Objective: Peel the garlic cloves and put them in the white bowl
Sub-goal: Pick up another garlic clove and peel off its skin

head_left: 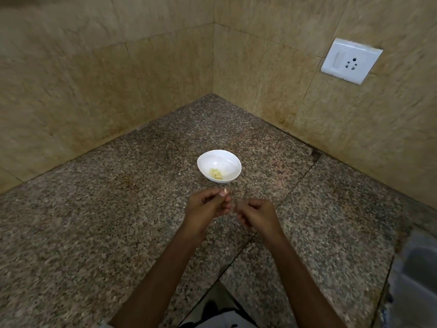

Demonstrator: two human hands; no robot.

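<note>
One white bowl sat on the counter holding about five peeled cloves; the left hand pinched one garlic clove just before the bowl; the right hand was curled and blurred, its grip unclear.

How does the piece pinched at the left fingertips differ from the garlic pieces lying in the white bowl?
The pinched piece is single; the bowl pieces form a small cluster. The pinched piece looks pinkish-white, the bowl pieces yellowish. The left hand holds the pinched piece above the counter; the bowl pieces lie inside the white bowl. Both are small garlic bits. Whether the pinched piece has skin on is too small to tell.
</note>
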